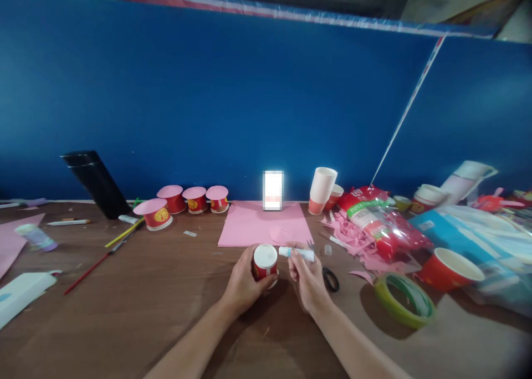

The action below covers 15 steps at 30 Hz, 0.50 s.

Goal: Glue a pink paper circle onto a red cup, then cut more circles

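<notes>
A red paper cup (265, 260) stands upside down on the brown table (166, 312), its white base facing up. My left hand (245, 279) is wrapped round its left side and front. Just right of the cup, my right hand (306, 279) grips a white glue stick (302, 254), whose tip points left toward the cup's base. Behind both hands lies pink paper (245, 224) with a pink paper circle (281, 234) on it. Black-handled scissors (331, 280) lie to the right of my right hand, partly hidden by it.
Several red cups with pink discs (194, 193) stand at the back left near a black bottle (97, 185). Stacked white cups (322, 188), a red plastic bag (368, 218), pink scraps (349, 232), green tape (405, 301) and an orange-red cup (451, 269) are on the right.
</notes>
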{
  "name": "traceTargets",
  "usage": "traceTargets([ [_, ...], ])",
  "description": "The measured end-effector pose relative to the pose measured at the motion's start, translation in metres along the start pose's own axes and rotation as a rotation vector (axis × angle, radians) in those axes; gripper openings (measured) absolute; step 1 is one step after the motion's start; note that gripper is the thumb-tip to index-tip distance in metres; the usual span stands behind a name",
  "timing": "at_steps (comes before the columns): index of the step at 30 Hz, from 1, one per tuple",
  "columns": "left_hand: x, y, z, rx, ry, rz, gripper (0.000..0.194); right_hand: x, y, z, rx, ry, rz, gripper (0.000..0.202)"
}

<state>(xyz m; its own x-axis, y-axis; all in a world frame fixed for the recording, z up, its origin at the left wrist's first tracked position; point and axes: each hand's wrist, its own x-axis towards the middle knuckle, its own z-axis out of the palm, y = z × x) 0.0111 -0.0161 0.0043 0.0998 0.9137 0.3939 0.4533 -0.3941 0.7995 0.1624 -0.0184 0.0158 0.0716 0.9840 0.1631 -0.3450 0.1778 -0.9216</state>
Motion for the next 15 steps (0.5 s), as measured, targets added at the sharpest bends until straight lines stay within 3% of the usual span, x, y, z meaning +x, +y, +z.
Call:
traceTargets([
  [7, 0.0005, 0.0031, -0.0018, -0.023, -0.048, -0.005, 0.051, -0.0061, -0.0029, 0.002, -0.098, -0.054, -0.047, 0.016],
  [15, 0.0012, 0.0062, -0.0029, -0.006, -0.041, -0.007, 0.05, -0.0048, -0.0029, -0.0019, -0.183, 0.001, -0.091, 0.014],
])
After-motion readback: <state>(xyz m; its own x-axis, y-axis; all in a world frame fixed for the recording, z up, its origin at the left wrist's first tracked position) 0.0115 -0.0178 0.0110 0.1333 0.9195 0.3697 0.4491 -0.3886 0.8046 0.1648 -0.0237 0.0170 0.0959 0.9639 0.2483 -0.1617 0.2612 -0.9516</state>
